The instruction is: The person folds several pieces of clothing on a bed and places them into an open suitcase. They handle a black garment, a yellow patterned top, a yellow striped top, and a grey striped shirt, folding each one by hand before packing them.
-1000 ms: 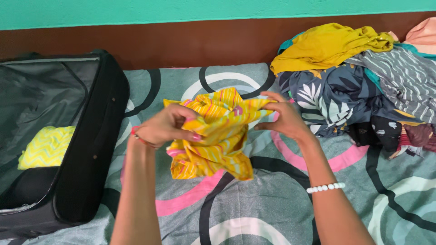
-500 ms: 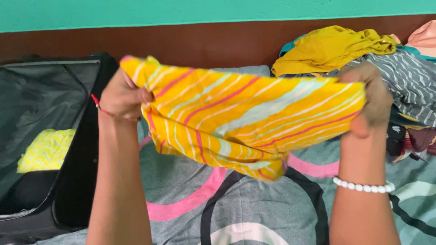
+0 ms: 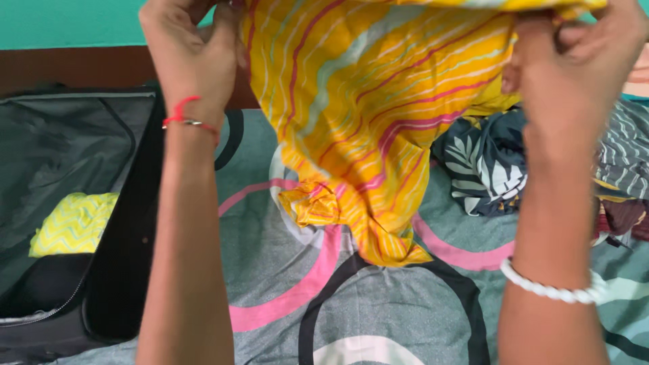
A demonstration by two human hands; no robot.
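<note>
Head view, the only one I have. Left hand is raised near the top of frame, fingers pinched on the upper left edge of the yellow striped cloth. A red thread bracelet sits on that wrist. Right hand is up at the same height, fingers clenched on the cloth's upper right edge. A white bead bracelet is on the right forearm.

The cloth is held in the air between the two hands, spread along its top and hanging down in folds. It is yellow with pink, white and pale green stripes. Its lower end is bunched up; I cannot tell whether it touches the bedsheet or hangs just above it. The top edge runs out of frame.

The bedsheet is grey-green with big pink, black and white rings. On the left lies an open black suitcase, with a folded yellow zigzag garment inside it. On the right, partly hidden behind the cloth and the right arm, is a pile of clothes: a dark leaf-print piece in front, a grey striped piece further right.

Behind everything a brown band of wall, teal above it.
</note>
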